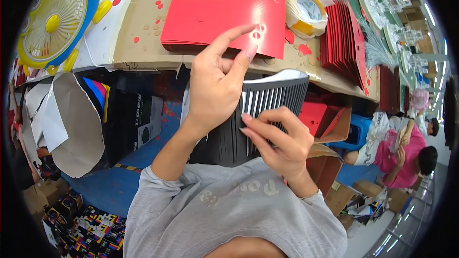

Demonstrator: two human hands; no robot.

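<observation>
A fanned row of black card sheets, with pale lines showing between their edges, rests against my lap below the table edge. My right hand is at the sheets, its thumb and index finger drawn together in a pinch; whatever is between them is too small to make out. Over the left part of the row hovers my left hand, with thumb and index finger stretched apart and the other fingers curled. Its fingertips overlap the near edge of a stack of glossy red sheets on the table. Nothing shows in that hand.
A roll of tape and a standing row of red cards are right of the red stack. A yellow and blue fan stands far left. Below are a large open bag and a carton. A person in pink sits right.
</observation>
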